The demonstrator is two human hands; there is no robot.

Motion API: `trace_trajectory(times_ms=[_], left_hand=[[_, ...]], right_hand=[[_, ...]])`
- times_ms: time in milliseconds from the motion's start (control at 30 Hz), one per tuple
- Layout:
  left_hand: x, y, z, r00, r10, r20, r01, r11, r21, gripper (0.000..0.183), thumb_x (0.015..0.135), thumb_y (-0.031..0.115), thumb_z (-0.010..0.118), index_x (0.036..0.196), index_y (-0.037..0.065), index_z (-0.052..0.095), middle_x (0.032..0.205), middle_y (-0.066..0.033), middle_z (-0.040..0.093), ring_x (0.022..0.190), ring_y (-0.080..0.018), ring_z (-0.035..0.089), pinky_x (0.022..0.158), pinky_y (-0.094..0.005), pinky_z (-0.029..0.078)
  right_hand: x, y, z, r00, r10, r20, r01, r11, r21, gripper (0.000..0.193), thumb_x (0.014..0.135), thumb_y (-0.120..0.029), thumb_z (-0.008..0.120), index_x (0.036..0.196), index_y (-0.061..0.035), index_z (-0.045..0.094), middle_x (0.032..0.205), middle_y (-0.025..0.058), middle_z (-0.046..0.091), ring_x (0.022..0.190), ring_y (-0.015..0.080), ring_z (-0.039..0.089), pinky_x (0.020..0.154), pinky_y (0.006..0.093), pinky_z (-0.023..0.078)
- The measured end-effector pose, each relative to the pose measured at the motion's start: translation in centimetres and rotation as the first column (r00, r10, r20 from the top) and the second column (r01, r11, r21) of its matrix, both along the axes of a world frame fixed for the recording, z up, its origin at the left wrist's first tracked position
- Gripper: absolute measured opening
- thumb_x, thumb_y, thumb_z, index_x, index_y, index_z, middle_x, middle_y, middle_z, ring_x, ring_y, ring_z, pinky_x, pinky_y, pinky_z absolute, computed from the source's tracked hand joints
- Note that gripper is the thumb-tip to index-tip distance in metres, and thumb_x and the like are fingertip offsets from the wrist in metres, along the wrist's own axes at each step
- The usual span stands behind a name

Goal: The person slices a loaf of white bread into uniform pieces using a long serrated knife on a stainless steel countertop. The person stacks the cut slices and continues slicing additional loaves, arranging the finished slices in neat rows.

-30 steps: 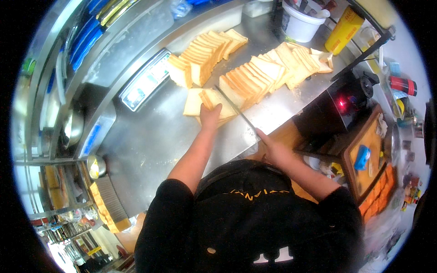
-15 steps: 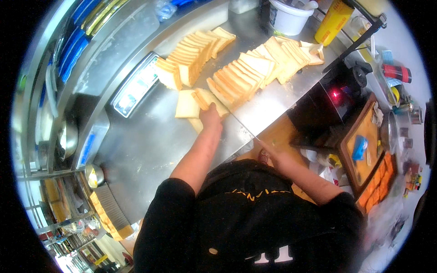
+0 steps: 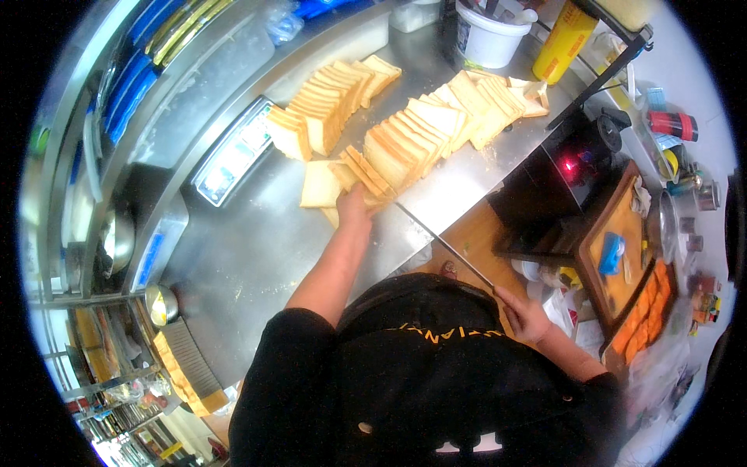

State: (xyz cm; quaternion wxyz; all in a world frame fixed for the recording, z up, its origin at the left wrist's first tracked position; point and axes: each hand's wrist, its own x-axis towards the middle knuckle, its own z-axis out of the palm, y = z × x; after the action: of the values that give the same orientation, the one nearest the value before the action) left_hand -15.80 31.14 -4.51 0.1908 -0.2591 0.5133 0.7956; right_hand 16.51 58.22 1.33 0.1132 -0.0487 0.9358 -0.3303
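My left hand (image 3: 352, 205) is closed on bread slices (image 3: 366, 173) that stand tilted at the near end of a long row of sliced white bread (image 3: 420, 132). Flat under and beside that hand lie more loose slices (image 3: 317, 185). My right hand (image 3: 526, 316), off the counter's near edge at the right, is wrapped round the handle of a long thin knife (image 3: 461, 258). The blade slants up and left over the counter edge, its far end close to the bread row. The handle is mostly hidden in my fingers.
Another bread stack (image 3: 323, 105) stands behind, beside a flat white-and-green package (image 3: 233, 156) on the steel counter (image 3: 257, 257). Farther back are a white bucket (image 3: 490, 39) and a yellow roll (image 3: 566, 43). A wood-framed tray (image 3: 611, 249) is at the right.
My right hand has pulled back down and to the right with the knife, whose blade now shows clearly. My left hand has shifted slightly down, and the slices at it lean toward the row.
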Motion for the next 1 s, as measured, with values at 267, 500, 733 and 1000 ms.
trace_trajectory(times_ms=[267,500,733,1000], left_hand=[[0.3,0.6,1.7,0.995,-0.095,0.0,0.094,0.979,-0.182,0.052,0.078,0.023,0.071,0.121,0.01,0.045,0.111,-0.0091,0.057,0.097,-0.0261,0.058,0.076,-0.0414,0.051],[0.7,0.0,1.4,0.995,-0.095,0.044,0.101,0.978,-0.184,0.052,0.078,0.027,0.072,0.12,0.011,0.046,0.11,-0.0068,0.057,0.094,-0.0238,0.058,0.07,-0.0359,0.05],[1.2,-0.7,0.8,0.997,-0.067,0.028,0.07,0.982,-0.174,0.049,0.083,0.024,0.067,0.123,0.009,0.043,0.113,-0.0077,0.055,0.094,-0.0239,0.059,0.074,-0.0363,0.052],[1.2,-1.1,0.4,0.98,-0.194,-0.039,0.178,0.951,-0.252,0.048,0.088,0.026,0.055,0.128,0.004,0.038,0.119,-0.013,0.052,0.098,-0.0263,0.059,0.07,-0.039,0.056]], right_hand=[[-9.0,-4.7,1.3,0.994,-0.029,-0.103,0.015,0.99,-0.137,0.06,0.087,-0.011,0.055,0.141,-0.025,0.033,0.071,0.0202,0.061,0.06,0.0387,0.059,0.054,0.0454,0.048],[-13.5,-9.0,-0.1,0.991,-0.094,0.095,0.115,0.961,-0.252,0.064,0.088,-0.009,0.051,0.144,-0.0263,0.024,0.072,0.0258,0.059,0.064,0.0427,0.058,0.06,0.05,0.047],[-15.4,-10.9,-3.1,0.995,-0.087,0.042,0.092,0.986,-0.137,0.066,0.087,-0.006,0.049,0.144,-0.0237,0.024,0.071,0.0252,0.059,0.063,0.0423,0.058,0.059,0.0502,0.047],[-15.4,-11.7,-3.6,0.986,-0.057,0.155,0.052,0.998,0.038,0.071,0.085,-0.003,0.048,0.146,-0.0222,0.018,0.077,0.0247,0.059,0.063,0.0395,0.059,0.06,0.0492,0.048]])
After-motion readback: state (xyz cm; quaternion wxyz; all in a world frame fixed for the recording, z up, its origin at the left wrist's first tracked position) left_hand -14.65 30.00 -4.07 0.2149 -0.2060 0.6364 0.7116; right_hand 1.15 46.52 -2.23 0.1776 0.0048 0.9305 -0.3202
